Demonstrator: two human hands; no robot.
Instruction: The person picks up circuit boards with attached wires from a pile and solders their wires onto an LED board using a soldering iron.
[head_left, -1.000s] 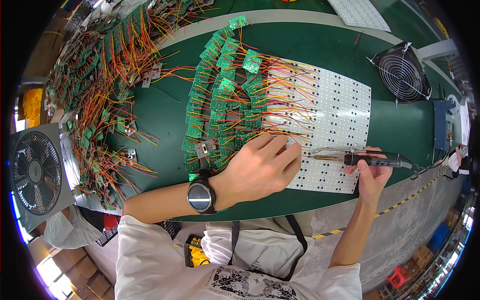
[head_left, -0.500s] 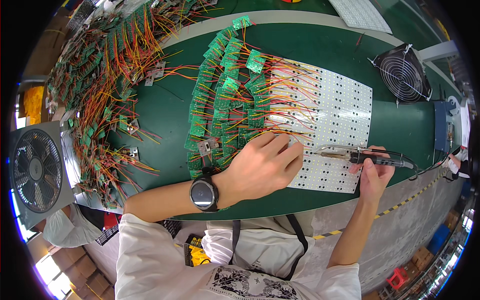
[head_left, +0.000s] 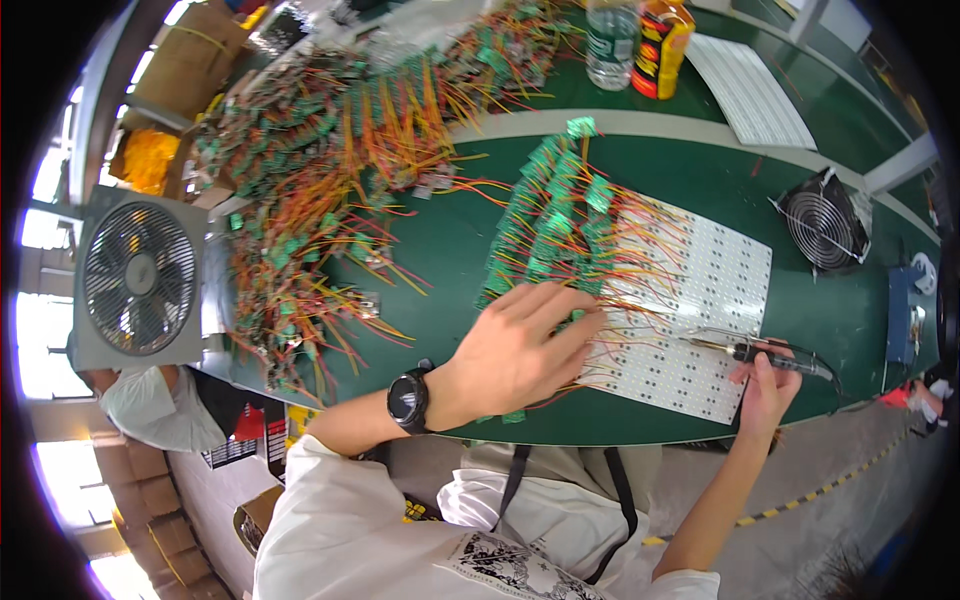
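Observation:
My left hand [head_left: 530,338], with a black watch [head_left: 407,400] on its wrist, is over the lower end of the green circuit boards [head_left: 550,232]. Its fingers are curled together, and whatever they pinch is hidden. Red and yellow wires [head_left: 640,262] run from the boards onto a white panel [head_left: 715,290] dotted with small squares. In my right hand [head_left: 766,388] is a soldering iron [head_left: 748,353], gripped by its black handle. Its metal tip points left over the panel, near the wire ends; contact cannot be made out.
A heap of wired boards [head_left: 330,190] covers the table's left side. A box fan [head_left: 140,275] stands beyond it. A clear bottle [head_left: 612,48] and a yellow-red bottle [head_left: 662,50] are at the back. A round-grilled fan [head_left: 826,225] and a blue unit [head_left: 905,315] sit right.
The view has shifted, bringing the bottles in at the top. My left hand has drawn left from the iron's tip, toward the boards. The soldering iron stays over the panel.

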